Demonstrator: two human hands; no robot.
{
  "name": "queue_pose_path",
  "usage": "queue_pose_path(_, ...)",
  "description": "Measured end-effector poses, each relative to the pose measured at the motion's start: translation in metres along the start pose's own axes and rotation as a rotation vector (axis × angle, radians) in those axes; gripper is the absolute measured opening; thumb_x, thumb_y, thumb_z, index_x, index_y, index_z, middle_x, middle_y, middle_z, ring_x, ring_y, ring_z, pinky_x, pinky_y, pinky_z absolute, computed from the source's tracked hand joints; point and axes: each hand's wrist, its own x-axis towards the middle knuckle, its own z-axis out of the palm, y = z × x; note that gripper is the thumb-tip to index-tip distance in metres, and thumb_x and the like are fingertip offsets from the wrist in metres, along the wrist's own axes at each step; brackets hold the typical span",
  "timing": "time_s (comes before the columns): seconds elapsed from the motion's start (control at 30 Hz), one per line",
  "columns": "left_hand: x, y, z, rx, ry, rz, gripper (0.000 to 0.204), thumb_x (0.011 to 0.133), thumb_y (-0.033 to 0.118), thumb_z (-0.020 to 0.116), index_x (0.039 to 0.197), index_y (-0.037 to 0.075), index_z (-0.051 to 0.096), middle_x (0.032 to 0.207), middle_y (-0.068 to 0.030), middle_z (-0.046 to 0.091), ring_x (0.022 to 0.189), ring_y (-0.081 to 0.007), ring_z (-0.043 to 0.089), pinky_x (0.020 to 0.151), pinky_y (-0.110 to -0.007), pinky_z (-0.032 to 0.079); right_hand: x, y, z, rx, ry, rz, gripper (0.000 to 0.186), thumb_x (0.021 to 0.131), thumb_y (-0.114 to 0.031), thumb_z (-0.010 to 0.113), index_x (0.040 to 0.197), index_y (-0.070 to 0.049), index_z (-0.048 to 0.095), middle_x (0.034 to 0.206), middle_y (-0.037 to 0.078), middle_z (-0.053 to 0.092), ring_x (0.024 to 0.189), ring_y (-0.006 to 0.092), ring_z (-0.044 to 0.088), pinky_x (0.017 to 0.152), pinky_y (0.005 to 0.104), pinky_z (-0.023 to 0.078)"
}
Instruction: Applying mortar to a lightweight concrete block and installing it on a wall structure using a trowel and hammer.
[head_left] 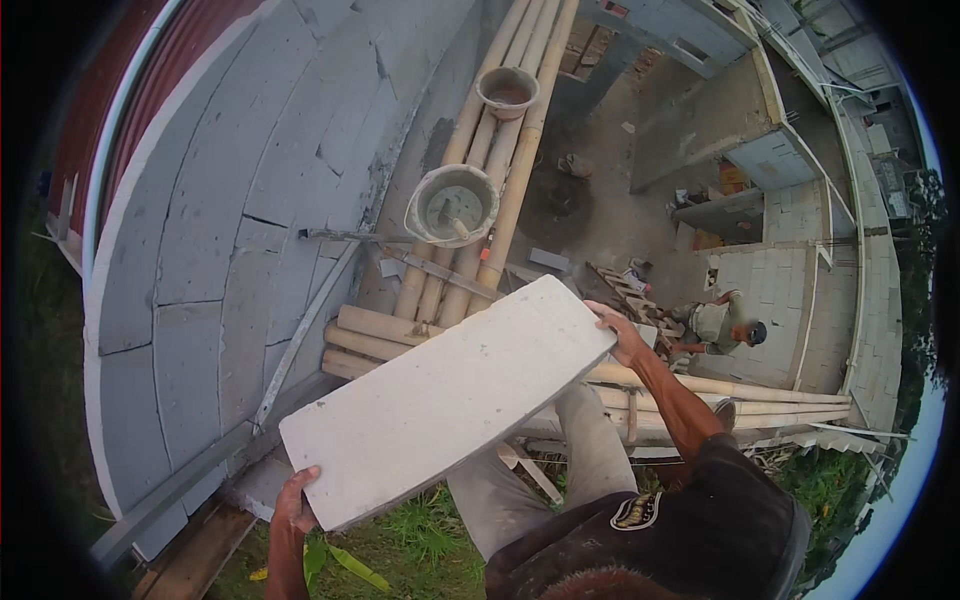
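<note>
A large pale lightweight block [448,400] is held up at a slant across my lap in the head view. My left hand [298,492] grips its lower-left end, with the thumb over the edge. My right hand [618,332] is closed on the upper-right end. Beyond the block, a pale bucket with a trowel [451,205] and a smaller bucket [507,92] rest on long bamboo poles [487,262].
A grey block wall [210,270] rises on my left beside a metal bar [300,340]. Shorter bamboo poles [760,395] run crosswise. Below are unfinished walls, a dirt floor and another person [718,322] by some timber. Grass [430,525] shows beneath my legs.
</note>
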Motion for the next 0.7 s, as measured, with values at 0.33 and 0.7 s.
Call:
queue_pose_path(0.33, -0.229, 0.113, 0.191, 0.505, -0.046, 0.423, 0.100, 0.059, 0.015, 0.076, 0.142, 0.002, 0.022, 0.125, -0.0206, 0.047, 0.118, -0.0332, 0.049, 0.096, -0.045, 0.045, -0.144, 0.033, -0.013, 0.477, 0.053, -0.135, 0.053, 0.080, -0.022, 0.053, 0.129, -0.004, 0.048, 0.124, 0.012, 0.054, 0.105, 0.0260, 0.058, 0.091, 0.0389, 0.049)
queue_pose_path(0.7, -0.386, 0.121, 0.367, 1.991, 0.002, 0.976, 0.111, 0.060, 0.023, 0.078, 0.147, 0.002, 0.012, 0.123, -0.0224, 0.047, 0.109, -0.0363, 0.057, 0.098, -0.042, 0.046, -0.136, -0.008, 0.131, -0.806, 0.164, -0.796, 0.096, 0.077, -0.042, 0.073, 0.149, -0.008, 0.019, 0.151, 0.019, 0.024, 0.139, 0.0351, 0.025, 0.113, 0.0439, 0.025)
